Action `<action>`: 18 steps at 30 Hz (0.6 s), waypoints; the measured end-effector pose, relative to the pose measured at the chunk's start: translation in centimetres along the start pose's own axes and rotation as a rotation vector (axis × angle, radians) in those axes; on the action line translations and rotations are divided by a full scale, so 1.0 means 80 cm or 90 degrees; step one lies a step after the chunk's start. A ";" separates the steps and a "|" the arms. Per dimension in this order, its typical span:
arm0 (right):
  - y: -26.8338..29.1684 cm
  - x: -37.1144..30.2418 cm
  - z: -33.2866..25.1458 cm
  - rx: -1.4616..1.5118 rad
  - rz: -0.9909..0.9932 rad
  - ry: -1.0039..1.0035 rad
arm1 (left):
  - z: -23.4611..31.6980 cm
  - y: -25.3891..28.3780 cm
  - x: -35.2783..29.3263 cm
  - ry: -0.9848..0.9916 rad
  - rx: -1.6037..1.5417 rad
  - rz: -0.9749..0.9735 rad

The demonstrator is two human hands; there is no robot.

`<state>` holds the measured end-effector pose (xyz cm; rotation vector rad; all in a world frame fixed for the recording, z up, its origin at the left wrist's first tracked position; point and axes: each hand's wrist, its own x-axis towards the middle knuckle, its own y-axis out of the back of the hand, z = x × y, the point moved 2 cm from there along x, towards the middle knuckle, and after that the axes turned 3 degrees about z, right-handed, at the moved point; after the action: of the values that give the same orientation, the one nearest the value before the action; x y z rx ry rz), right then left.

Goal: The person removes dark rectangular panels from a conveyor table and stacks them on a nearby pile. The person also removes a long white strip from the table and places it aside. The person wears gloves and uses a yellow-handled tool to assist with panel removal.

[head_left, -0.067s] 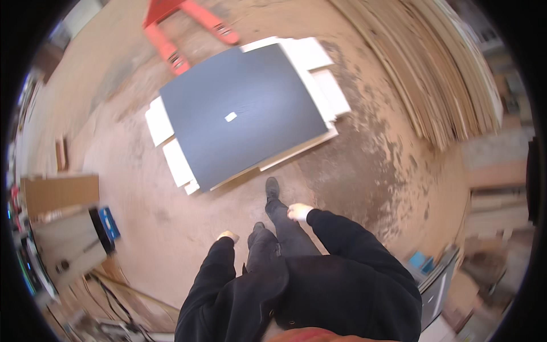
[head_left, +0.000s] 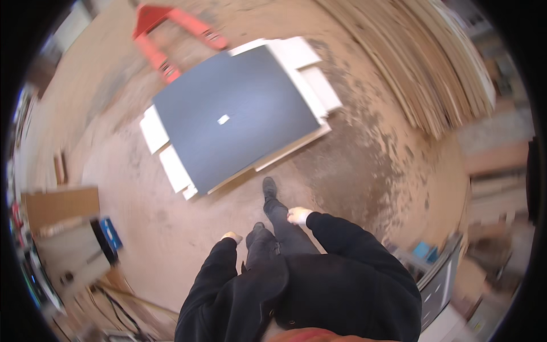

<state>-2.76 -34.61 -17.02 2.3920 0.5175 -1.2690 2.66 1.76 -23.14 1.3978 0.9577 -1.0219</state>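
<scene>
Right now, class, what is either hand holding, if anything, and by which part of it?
Nothing shows held in the left hand or the right hand; both are apart from the dark board.

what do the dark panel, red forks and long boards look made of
Dark panel: perhaps coated board or laminate, smooth with a soft sheen; the look alone can't settle it.
Red forks: probably painted metal, judging by the even red colour.
Long boards: likely wood, seemingly unfinished, from their brown, streaky look; blur hides finer grain.
</scene>
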 end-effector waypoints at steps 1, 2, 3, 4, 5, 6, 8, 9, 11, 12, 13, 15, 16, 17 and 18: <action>-0.023 -0.031 0.027 0.001 0.020 0.034 | 0.016 -0.004 -0.001 -0.042 0.030 0.015; -0.044 -0.066 0.059 0.020 0.066 0.001 | 0.035 0.000 0.001 -0.122 0.079 0.032; -0.066 -0.100 0.090 0.007 0.109 0.003 | 0.052 0.005 0.005 -0.210 0.146 0.038; -0.085 -0.135 0.125 0.006 0.156 -0.057 | 0.078 0.014 0.010 -0.312 0.223 0.030; -0.109 -0.173 0.159 0.014 0.239 -0.088 | 0.098 0.021 0.012 -0.367 0.238 0.077; -0.136 -0.215 0.198 0.010 0.290 -0.163 | 0.124 0.029 0.016 -0.364 0.219 0.082; -0.208 -0.292 0.266 0.140 0.358 -0.264 | 0.167 0.038 0.012 -0.336 0.182 0.111; -0.235 -0.322 0.295 0.180 0.391 -0.284 | 0.185 0.040 0.008 -0.280 0.035 0.027; -0.301 -0.371 0.342 0.257 0.438 -0.331 | 0.225 0.032 -0.010 -0.249 -0.073 -0.086; -0.327 -0.389 0.364 0.321 0.418 -0.344 | 0.244 0.028 -0.022 -0.175 -0.072 -0.114; -0.354 -0.395 0.376 0.295 0.486 -0.350 | 0.261 0.014 -0.030 -0.210 -0.045 -0.137; -0.411 -0.428 0.394 0.356 0.557 -0.385 | 0.290 -0.021 -0.068 -0.255 0.045 -0.088; -0.431 -0.437 0.404 0.412 0.588 -0.402 | 0.306 -0.042 -0.081 -0.273 0.089 -0.063; -0.450 -0.453 0.415 0.514 0.631 -0.406 | 0.323 -0.064 -0.099 -0.271 0.129 -0.055; -0.462 -0.469 0.428 0.546 0.676 -0.416 | 0.345 -0.094 -0.112 -0.269 0.186 -0.060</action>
<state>-64.34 -25.02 -9.15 1.9392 -1.5228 -1.6763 -9.00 -25.29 -17.56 1.3021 0.5803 -1.5040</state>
